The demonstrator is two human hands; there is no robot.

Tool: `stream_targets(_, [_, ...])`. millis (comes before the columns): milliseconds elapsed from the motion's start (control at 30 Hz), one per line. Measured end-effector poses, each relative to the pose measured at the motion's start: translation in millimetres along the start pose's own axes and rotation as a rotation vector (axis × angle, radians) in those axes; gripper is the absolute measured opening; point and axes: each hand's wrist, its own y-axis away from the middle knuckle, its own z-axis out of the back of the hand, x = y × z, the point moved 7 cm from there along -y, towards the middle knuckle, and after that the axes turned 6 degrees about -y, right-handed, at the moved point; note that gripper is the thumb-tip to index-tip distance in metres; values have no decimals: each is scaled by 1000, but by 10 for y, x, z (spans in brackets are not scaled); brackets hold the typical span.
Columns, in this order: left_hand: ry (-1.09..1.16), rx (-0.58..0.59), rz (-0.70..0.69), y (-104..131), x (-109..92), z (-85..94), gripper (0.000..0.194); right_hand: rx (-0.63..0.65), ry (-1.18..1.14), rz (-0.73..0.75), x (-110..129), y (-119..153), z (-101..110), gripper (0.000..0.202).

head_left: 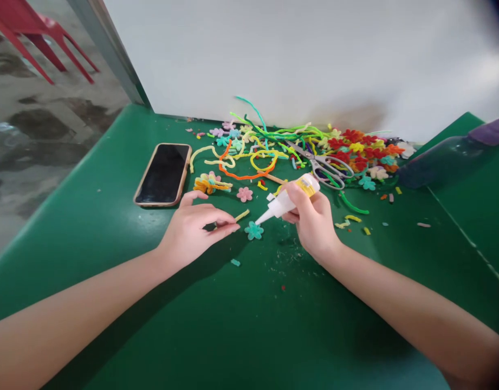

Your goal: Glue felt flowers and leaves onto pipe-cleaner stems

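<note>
A teal fuzzy flower [254, 231] lies flat on the green table [216, 336]. My right hand [314, 219] is wrapped round a white glue bottle [282, 203], whose nozzle tip points down at the flower's upper edge; whether it touches cannot be told. Between the thumb and fingertips of my left hand [200, 227] is a short pale yellow pipe cleaner piece [243, 215], just left of and above the flower. Beyond the hands rests a pink flower [245, 194], with a small bunch of orange and yellow flowers [211, 183] to its left.
A phone [162, 174] lies at the left. Scissors [324, 165] rest among loose pipe cleaners near the white wall [273, 59]. A heap of coloured flowers [357, 149] and a bottle [448, 157] are at the right. A red chair [25, 24] stands beyond the table.
</note>
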Motion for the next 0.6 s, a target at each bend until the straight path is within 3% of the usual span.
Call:
stream_targets(133, [-9,-7,15,-6,6,5,12,-4,55,21,-22,-60,-74,33])
stream_targets(333, [1,-24,18,-7,24,29,12,93,255,116,-19,-20,-82,28])
stream_targets(600, [40,-90,-47,-42,-82,113,15,79,68,-54,-211,-87,-7,31])
